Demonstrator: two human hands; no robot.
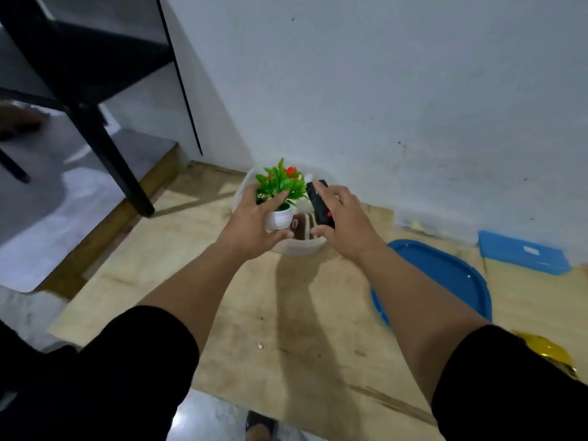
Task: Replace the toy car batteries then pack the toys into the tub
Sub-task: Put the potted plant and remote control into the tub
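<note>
Both hands are over the round translucent tub (283, 248), which stands on a plywood board (261, 313) close against the white wall (381, 90).

The left hand (251, 224) is closed around the white pot of a small artificial plant (280, 186), fingers wrapped on the far side and thumb on the near side. The plant has green leaves and red blossoms, stands upright, and sits over the tub's left half.

The right hand (345, 222) is clamped on a black toy (319, 203) with a small red-orange detail. The toy is tilted, with its upper end leaning away from the person, over the tub's right half. Whether it is the toy car cannot be told, as the hand covers most of it.

Inside the tub, between the two hands, a brown and cream striped item (304, 227) is partly visible; its nature cannot be determined.

Surroundings relative to the tub: a blue lid (445, 275) lies flat on the board to the right and nearer the person. A blue rectangular box (521, 253) rests further right by the wall. A gold crinkled item (547, 351) shows beyond the right sleeve. A black chair leg (105, 148) stands on the grey floor to the left.
</note>
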